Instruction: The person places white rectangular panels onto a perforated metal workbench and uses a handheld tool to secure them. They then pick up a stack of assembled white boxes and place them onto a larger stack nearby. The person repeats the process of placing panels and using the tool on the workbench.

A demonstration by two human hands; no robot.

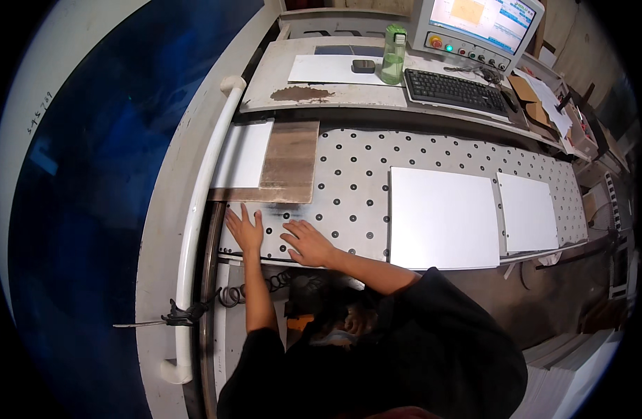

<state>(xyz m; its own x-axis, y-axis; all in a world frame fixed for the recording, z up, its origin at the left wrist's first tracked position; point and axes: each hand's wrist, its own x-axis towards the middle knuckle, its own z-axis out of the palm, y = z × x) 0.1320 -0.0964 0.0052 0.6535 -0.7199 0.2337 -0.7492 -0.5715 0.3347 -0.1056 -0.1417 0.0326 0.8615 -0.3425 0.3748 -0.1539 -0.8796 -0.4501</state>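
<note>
From my seat, the nearest things are the two bare hands, both spread flat with fingers splayed on the perforated counter (349, 188), gripping nothing. The left hand (245, 230) sits low and left of centre in the frame, near the counter's left end; the right hand (305, 243) lies just beside it, to its right and a touch lower. Both press palm-down on the bare dotted surface.

Just above the left hand, apart from its fingertips by a dark smudged strip, lies a brown board (287, 164), its long axis running up the frame, with a white sheet (243, 155) beside it on the left. The left hand is the nearer of the two to this pair. To the right of the right hand, well apart, a large white panel (443, 218) lies flat, and a smaller white panel (528, 212) lies just beside that, further right. The right hand is nearer to these.

A white pipe rail (201, 209) runs up the left edge of the counter, next to a big dark blue surface (111, 174) filling the left of the frame.

Farther up, on a raised shelf (265, 91), I see a pale sheet of paper (331, 70), a small dark object (363, 66), a clear green-capped bottle (394, 56) standing upright, a black keyboard (455, 91), and a control monitor (478, 28) with coloured buttons below its screen. Brown cardboard pieces (527, 98) lie at upper right.
</note>
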